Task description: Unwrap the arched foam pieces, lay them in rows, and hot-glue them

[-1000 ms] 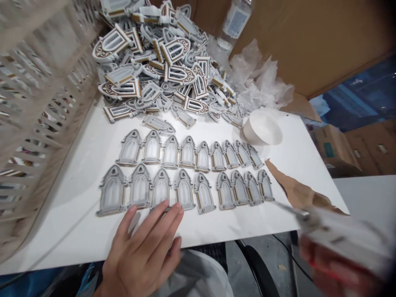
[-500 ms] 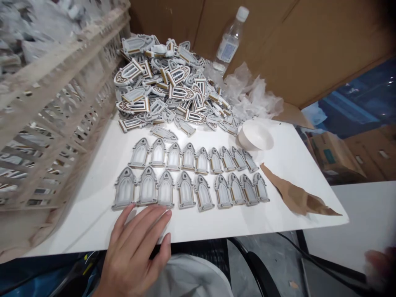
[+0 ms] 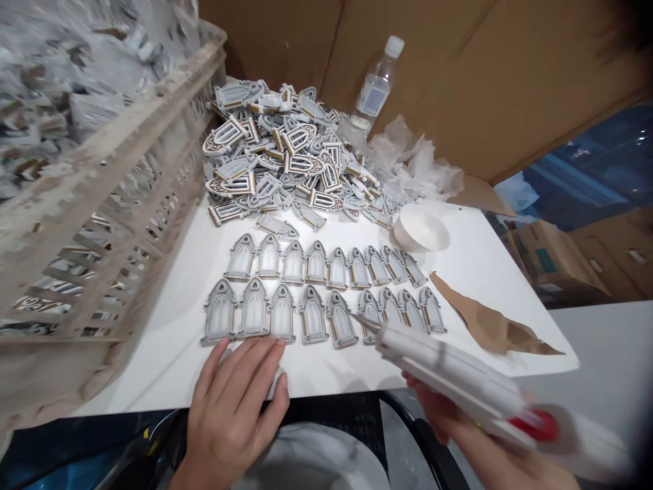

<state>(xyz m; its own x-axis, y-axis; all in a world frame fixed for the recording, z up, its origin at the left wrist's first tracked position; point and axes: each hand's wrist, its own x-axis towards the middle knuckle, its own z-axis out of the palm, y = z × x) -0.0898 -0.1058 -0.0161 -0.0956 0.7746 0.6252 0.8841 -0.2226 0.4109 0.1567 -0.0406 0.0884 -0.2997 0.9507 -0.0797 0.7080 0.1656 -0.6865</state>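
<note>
My left hand (image 3: 237,401) lies open at the table's front edge, its fingertips at the bases of the left pieces in the front row. These are small grey arched window-shaped pieces (image 3: 219,313), set out in two rows, pointed ends away from me. My right hand (image 3: 459,422), partly hidden, grips a white glue gun (image 3: 454,367) with a red part near its rear, blurred by motion. Its thin nozzle points left, over the right half of the front row. Behind the rows rises a heap of similar pieces (image 3: 300,163), some showing white fronts with brown scrollwork.
A plastic crate (image 3: 168,136) full of bagged parts stands at left. A clear bottle (image 3: 375,88), crumpled plastic bags (image 3: 413,160) and a white bowl (image 3: 421,228) are at the back right. Torn brown paper (image 3: 490,323) lies on the white table (image 3: 530,286). Cardboard walls the back.
My right hand has come in from the far right, bringing the glue gun over the front row. My left hand stays by the same pieces; the view has shifted slightly.
</note>
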